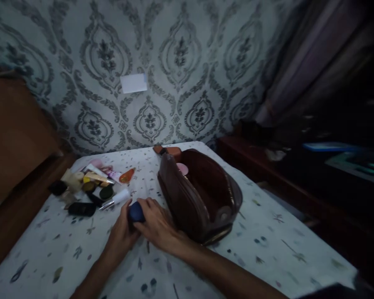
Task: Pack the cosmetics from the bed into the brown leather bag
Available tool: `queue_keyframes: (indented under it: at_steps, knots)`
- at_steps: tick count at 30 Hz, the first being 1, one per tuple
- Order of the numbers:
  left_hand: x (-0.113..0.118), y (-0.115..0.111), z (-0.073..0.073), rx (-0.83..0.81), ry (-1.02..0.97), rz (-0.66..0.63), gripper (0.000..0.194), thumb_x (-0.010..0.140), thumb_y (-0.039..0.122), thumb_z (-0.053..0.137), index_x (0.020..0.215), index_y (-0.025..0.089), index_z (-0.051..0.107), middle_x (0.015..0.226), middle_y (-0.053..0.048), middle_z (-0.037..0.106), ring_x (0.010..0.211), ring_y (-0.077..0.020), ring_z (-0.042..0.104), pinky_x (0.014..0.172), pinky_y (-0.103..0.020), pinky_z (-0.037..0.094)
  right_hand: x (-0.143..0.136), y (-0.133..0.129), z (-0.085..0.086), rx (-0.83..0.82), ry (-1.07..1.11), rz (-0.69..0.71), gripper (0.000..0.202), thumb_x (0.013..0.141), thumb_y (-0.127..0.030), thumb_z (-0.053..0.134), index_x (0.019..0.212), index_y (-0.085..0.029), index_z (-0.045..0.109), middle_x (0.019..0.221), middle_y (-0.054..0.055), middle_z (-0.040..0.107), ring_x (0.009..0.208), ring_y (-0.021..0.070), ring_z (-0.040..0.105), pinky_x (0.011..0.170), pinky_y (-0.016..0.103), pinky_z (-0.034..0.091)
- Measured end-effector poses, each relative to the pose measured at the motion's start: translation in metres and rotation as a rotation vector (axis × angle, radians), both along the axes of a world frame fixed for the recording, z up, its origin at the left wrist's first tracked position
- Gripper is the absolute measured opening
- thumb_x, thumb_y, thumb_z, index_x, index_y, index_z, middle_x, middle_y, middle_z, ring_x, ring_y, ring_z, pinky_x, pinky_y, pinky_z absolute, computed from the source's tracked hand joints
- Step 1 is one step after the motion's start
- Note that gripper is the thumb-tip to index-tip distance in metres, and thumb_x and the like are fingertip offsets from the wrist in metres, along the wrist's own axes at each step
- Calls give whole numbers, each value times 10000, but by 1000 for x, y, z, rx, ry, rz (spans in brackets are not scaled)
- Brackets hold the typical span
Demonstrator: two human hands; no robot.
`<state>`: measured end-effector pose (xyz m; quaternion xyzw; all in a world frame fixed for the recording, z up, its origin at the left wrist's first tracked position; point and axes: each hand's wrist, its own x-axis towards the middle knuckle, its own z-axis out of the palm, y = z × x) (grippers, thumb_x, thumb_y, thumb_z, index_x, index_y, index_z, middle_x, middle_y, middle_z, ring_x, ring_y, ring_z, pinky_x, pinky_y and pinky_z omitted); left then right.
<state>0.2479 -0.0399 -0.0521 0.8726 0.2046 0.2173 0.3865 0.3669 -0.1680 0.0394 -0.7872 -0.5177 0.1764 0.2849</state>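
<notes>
Between my two hands is a small round dark-blue container [136,212], held just above or on the patterned cloth. My left hand [124,226] wraps its left side, thumb and fingers closed around it. From the right, my right hand [156,220] grips its top and side with bent fingers. Right beside my right hand stands a dark brown leather bag [187,203], unzipped and gaping, with a round pink item [182,169] showing at its opening. A white tube [121,196] and a black case [82,209] lie left of my hands.
A heap of cosmetics [93,178] covers the table's left side, with an orange item [126,175] at its edge. Behind the bag sits an orange-brown object [173,153]. Wooden furniture [18,137] borders the left; a dark red ledge [246,158] runs along the right.
</notes>
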Motion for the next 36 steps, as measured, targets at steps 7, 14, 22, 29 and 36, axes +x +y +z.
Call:
queue_keyframes:
  at_steps: [7,14,22,29,36]
  knots:
    - [-13,20,16,-27,0,-339,866,837,389,695,1551,272,219,1468,-153,507,1319,-339,545,1071,-546,479,-2,-19,29,119,121,-75,467,807,-315,691,1245,-198,579,1229,118,611,1169,297,571,1010,447,480]
    - [-16,8,67,203,-95,-271,667,921,399,591,1535,314,344,1224,-96,683,1181,-331,639,953,-521,578,18,-67,97,481,309,-20,488,810,-399,714,1249,-218,600,1152,57,675,1062,224,639,947,357,502]
    - [55,-65,138,883,-373,-374,472,944,66,480,1407,155,453,1412,-140,509,1364,-240,449,1128,-385,406,75,-102,125,647,147,-217,426,876,-402,661,1245,-199,601,1176,62,676,1037,210,643,885,321,506]
    - [78,-85,130,1162,-318,-475,580,857,-77,368,1380,132,504,1436,-149,514,1386,-310,393,1046,-471,406,107,-103,109,518,-152,-299,472,884,-281,647,1308,-112,527,1247,146,633,1125,254,605,985,403,449]
    - [76,-86,124,1127,-339,-439,499,902,-42,411,1348,149,528,1396,-145,547,1360,-291,433,1029,-451,444,119,-79,78,59,-208,-240,497,933,-240,621,1354,-52,437,1318,205,559,1271,286,529,1015,388,439]
